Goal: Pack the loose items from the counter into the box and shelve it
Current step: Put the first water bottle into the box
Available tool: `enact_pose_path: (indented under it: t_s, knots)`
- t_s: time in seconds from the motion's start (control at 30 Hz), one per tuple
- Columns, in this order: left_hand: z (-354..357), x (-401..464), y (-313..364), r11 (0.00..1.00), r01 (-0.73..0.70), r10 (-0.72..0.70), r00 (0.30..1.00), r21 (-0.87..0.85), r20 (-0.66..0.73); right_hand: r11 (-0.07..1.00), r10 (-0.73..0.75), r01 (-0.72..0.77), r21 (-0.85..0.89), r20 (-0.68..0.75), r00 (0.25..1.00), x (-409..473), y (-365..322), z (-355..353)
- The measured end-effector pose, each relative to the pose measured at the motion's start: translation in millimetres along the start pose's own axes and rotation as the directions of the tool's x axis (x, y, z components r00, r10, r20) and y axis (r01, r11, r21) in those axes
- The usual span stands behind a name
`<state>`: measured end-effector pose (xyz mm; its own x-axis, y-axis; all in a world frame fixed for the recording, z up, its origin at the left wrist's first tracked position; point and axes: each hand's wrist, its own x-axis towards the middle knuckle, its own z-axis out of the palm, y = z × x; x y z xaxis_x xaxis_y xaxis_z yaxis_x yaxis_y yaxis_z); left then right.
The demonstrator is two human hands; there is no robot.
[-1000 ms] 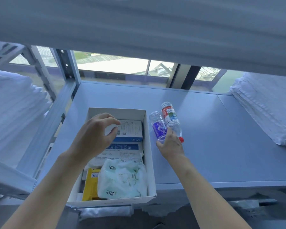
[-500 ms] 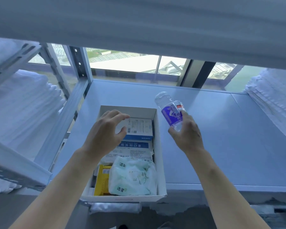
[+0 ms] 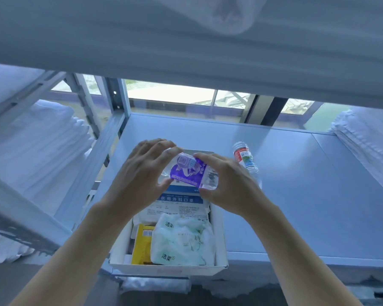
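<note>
From the head camera, both hands meet over the far end of the box (image 3: 221, 255), which sits on the tabletop (image 3: 296, 195) with its near end at the front edge. Between them is a small clear bottle with a purple label (image 3: 189, 172), held on its side above the box. The left hand (image 3: 139, 180) curls round one end, fingers over the top and thumb underneath. The right hand (image 3: 228, 186) pinches the other end, fingertips on top and thumb below. Lying sideways probably suits the box, since an upright bottle would likely stand above its low walls. Two hands on it look meant to steer it into the little room left.

Inside the box, a blue and white carton (image 3: 179, 200) lies flat under the bottle, most likely as a level base for it. Nearer the front of the box, a soft pack of tissues (image 3: 181, 241) fills the right side and a yellow packet (image 3: 142, 244) is tucked along its left.

A second bottle with a red and green label (image 3: 244, 157) lies loose on the tabletop just right of the box, so the packing is not finished. Folded white linen (image 3: 367, 146) is stacked well to the right of the box. The shelving frame (image 3: 91, 155) runs along the box's left.
</note>
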<state>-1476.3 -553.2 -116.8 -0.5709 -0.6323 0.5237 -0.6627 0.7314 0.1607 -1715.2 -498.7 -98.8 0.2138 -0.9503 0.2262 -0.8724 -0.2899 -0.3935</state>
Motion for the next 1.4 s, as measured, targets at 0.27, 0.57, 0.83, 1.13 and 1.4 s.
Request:
enact_pose_path:
  t_s: [0.27,0.57,0.83,1.13,1.4]
  knots:
    - [7.7,-30.0,-10.7,0.994,0.107,-0.102,0.984,-0.026,0.148,0.999,-0.033,0.031,0.02,0.121,0.992,6.6,-8.7,29.3]
    - [32.5,-38.6,-8.2,0.982,0.184,-0.187,0.955,0.035,0.23,0.988,-0.095,0.119,-0.104,0.208,0.973,19.8,-14.1,40.2]
    - [34.0,-41.4,-10.9,0.977,0.211,-0.2,0.96,-0.035,0.195,0.983,-0.092,0.115,-0.143,0.156,0.983,21.6,-16.5,42.7]
    - [33.9,-40.7,-6.2,0.973,0.231,-0.228,0.934,0.02,0.274,0.974,-0.091,0.129,-0.186,0.196,0.976,23.4,-16.8,49.0]
    - [33.1,-41.3,-4.5,0.982,0.166,-0.187,0.933,0.093,0.308,0.974,-0.16,0.195,-0.12,0.252,0.954,33.4,-12.7,54.7]
